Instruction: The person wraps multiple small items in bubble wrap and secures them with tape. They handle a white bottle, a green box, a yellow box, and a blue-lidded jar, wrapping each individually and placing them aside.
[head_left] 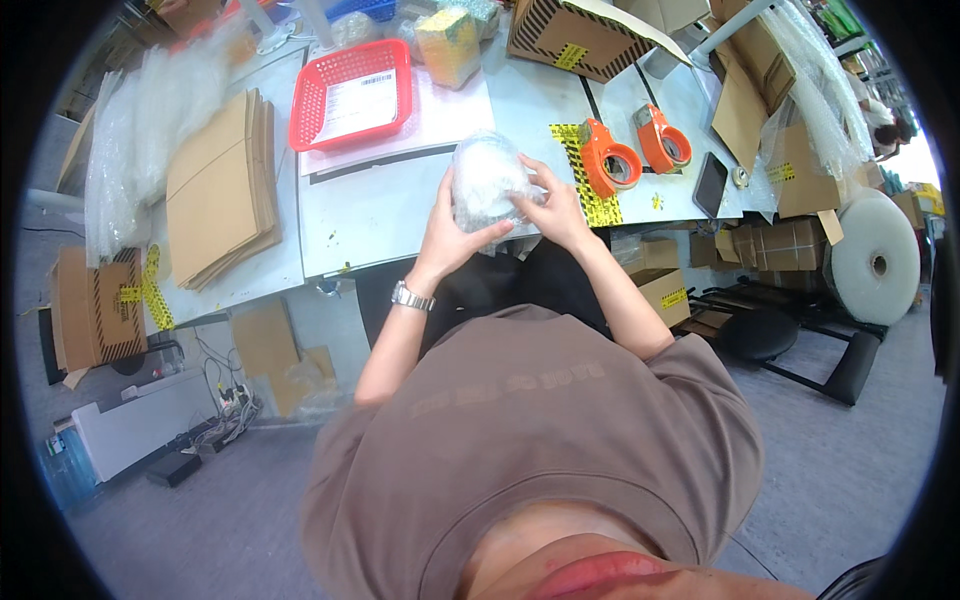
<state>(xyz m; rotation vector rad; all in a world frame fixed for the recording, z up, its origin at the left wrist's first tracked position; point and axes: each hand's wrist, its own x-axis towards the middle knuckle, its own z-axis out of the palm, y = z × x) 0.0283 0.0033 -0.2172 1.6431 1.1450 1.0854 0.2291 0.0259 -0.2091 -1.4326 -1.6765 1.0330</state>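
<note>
A bundle in clear bubble wrap [487, 178] is held between my two hands over the front edge of the white table [400, 215]. My left hand [452, 232] wraps its left side, thumb along the bottom; a metal watch sits on that wrist. On the other side, my right hand [553, 207] grips the bundle with bent fingers. What lies inside the wrap cannot be made out. Just right of my right hand stand two orange tape dispensers [610, 160]. Behind the bundle, a red plastic basket [350, 97] holds a white printed sheet.
Flat cardboard sheets [222, 190] are stacked at the left, beside clear plastic bags [150, 140]. Yellow-black tape strips [590, 185] stick to the table. A phone [711, 184] lies at the right. An open carton [590, 38] stands behind; a bubble-wrap roll [875, 255] and black stool [758, 335] are lower right.
</note>
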